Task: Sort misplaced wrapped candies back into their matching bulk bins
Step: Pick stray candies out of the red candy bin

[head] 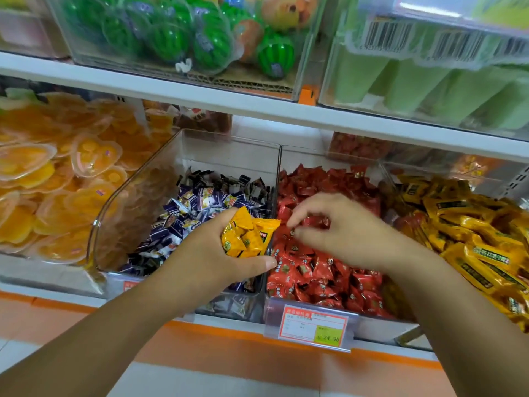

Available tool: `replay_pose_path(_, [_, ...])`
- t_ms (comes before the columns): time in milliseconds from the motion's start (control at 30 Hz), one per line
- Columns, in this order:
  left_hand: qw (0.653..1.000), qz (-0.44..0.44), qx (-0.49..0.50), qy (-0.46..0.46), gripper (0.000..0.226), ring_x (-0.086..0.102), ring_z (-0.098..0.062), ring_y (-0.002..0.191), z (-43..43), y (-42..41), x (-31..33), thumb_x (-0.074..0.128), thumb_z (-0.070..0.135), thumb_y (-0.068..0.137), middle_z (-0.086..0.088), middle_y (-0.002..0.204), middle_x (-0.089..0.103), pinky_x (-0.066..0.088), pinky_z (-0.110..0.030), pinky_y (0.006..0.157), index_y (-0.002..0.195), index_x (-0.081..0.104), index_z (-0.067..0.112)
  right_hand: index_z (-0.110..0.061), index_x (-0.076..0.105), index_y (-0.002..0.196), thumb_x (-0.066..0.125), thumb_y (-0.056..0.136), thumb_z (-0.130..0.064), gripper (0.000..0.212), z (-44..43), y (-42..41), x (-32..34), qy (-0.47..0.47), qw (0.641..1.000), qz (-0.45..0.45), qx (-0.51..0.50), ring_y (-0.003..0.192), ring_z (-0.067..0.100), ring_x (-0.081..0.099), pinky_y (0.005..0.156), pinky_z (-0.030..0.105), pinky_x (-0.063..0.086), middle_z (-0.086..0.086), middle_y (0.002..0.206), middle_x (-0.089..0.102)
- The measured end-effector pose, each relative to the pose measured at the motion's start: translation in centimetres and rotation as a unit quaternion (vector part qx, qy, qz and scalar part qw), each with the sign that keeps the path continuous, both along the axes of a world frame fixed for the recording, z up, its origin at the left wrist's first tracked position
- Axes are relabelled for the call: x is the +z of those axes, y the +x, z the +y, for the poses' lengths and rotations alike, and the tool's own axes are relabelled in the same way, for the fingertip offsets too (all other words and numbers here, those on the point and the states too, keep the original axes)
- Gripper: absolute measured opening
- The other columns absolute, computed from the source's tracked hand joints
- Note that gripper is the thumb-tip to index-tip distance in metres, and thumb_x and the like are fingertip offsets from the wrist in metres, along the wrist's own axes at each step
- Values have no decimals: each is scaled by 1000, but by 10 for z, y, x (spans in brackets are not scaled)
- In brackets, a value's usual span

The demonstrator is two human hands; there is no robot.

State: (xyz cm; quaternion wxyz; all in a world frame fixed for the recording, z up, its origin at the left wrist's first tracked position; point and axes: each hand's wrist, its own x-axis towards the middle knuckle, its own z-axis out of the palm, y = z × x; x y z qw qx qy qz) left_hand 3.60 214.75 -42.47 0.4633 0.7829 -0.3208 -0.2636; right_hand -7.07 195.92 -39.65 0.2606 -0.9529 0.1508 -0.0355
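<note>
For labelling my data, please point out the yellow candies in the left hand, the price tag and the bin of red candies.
yellow candies (pixel 243 239): head view, on the middle wrapper.
price tag (pixel 313 326): head view, on its middle.
bin of red candies (pixel 280 167): head view, on its clear left wall.

Views: one head-worn camera.
Position: at the person's head, in front of a shop shelf (pixel 257 107) and above its lower tier.
Direction: forward and down; the upper tier crosses the top of the frame and a strip of floor (pixel 229 379) the bottom.
Nearness: within arm's reach. Both forearms enter from the bottom corners. The left hand (pixel 211 256), gripping yellow candies (pixel 246 236), sits at centre, and the right hand (pixel 343 233) sits just right of centre.
Lens: wide-angle; the shelf edge slants from upper left down to the right.
Coverage: the red candy bin (pixel 303 159) sits at centre right, with its price tag (pixel 313 329) at lower centre.
</note>
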Motion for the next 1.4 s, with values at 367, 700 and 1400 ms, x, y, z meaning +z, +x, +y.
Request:
replay_pose_path(367, [1000, -15, -8, 6, 93, 65, -5, 85, -1, 3, -7, 73, 63, 47, 13, 103, 68, 49, -22, 77, 133, 43, 42, -53, 51, 122, 74, 76, -48, 52, -27, -20, -25, -160, 983, 84, -39, 143, 22, 12, 115, 44, 21, -12, 156, 19])
replay_pose_path(700, [1000, -20, -1, 14, 69, 62, 11, 74, -3, 2, -3, 74, 55, 50, 33, 81, 67, 43, -11, 65, 113, 46, 55, -32, 21, 150, 55, 73, -77, 95, -1, -31, -20, -78, 920, 383, -21, 133, 22, 41, 106, 28, 33, -1, 151, 37])
replay_pose_path(1400, [1000, 5, 6, -6, 90, 63, 3, 60, -3, -2, 0, 77, 53, 52, 20, 66, 67, 44, -24, 68, 134, 48, 32, -22, 63, 115, 70, 74, 0, 46, -10, -21, -41, 241, 948, 45, -204, 64, 16, 54, 61, 33, 50, 11, 95, 70])
